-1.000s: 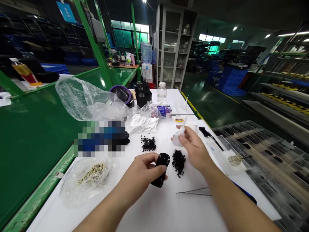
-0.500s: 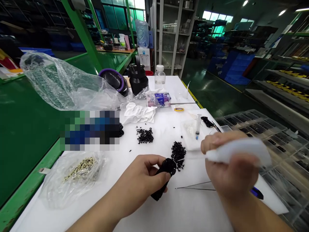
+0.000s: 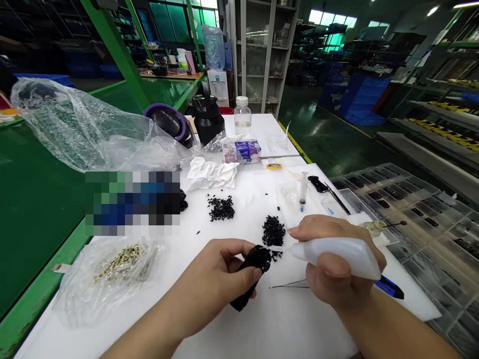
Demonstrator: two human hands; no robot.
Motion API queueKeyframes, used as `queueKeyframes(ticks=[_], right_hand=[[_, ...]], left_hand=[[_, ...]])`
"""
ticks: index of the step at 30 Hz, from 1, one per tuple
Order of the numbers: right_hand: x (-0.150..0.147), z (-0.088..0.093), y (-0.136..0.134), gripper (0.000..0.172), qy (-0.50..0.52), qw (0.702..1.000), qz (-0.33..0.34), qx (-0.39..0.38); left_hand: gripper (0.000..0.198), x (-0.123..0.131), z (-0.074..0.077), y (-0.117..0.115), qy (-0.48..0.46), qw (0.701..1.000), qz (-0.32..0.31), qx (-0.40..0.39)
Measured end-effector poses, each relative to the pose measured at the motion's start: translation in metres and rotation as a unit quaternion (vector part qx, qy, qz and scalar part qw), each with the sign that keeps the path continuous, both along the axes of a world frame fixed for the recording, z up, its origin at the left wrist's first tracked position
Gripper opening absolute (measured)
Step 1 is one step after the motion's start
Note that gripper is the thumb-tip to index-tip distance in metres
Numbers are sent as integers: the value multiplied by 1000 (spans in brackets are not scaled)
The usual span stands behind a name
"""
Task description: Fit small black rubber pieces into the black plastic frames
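Observation:
My left hand (image 3: 224, 284) is closed around an elongated black part (image 3: 259, 258), held tilted above the white work surface. In my right hand (image 3: 337, 264) lies a white squeeze bottle (image 3: 346, 253) with a thin clear nozzle. The nozzle's tip is at the upper end of the black part; whether it touches, I cannot tell. Just behind the part sits a pile of small black pieces (image 3: 274, 232), and a second black pile (image 3: 221, 208) is farther left. Metal tweezers (image 3: 288, 285) lie between my hands, partly hidden by the right one.
A clear bag of gold-coloured pieces (image 3: 119, 264) lies at the left. Behind are a crumpled white cloth (image 3: 211, 174), a tissue pack (image 3: 243, 150), yellow tape (image 3: 274, 166) and a syringe (image 3: 303, 192). Compartment trays (image 3: 411, 204) stand at the right, near a blue-black tool (image 3: 389, 287).
My right hand has moved left with the squeeze bottle, bringing its nozzle to the black part. My left hand keeps its hold. The view has shifted slightly.

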State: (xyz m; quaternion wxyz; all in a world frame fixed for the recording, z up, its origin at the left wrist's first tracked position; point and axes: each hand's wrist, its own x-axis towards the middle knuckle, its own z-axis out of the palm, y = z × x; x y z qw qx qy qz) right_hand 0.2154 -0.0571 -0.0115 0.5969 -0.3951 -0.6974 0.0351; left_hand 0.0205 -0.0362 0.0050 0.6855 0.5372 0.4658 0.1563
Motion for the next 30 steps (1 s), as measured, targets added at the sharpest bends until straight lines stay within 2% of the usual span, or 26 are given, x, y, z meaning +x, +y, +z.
queueKeyframes(ticks=[4,11,19,27,30], right_hand=[[-4,4,4,30,27,997,-1,66],[-5,5,4,30,27,998,7,56],[-10,2,9,31,62,993,-11,99],[-9,2,8,36,68,995,-26,69],[-9,4,7,42,176,984,-8,14]], left_hand=[[17,-1,0,0,-8,1000,-5,-1],[18,-2,0,-2,1,1000,-5,4],[18,0,2,0,0,1000,-4,4],[17,0,2,0,5,1000,-5,5],[18,-1,1,1,3,1000,0,1]])
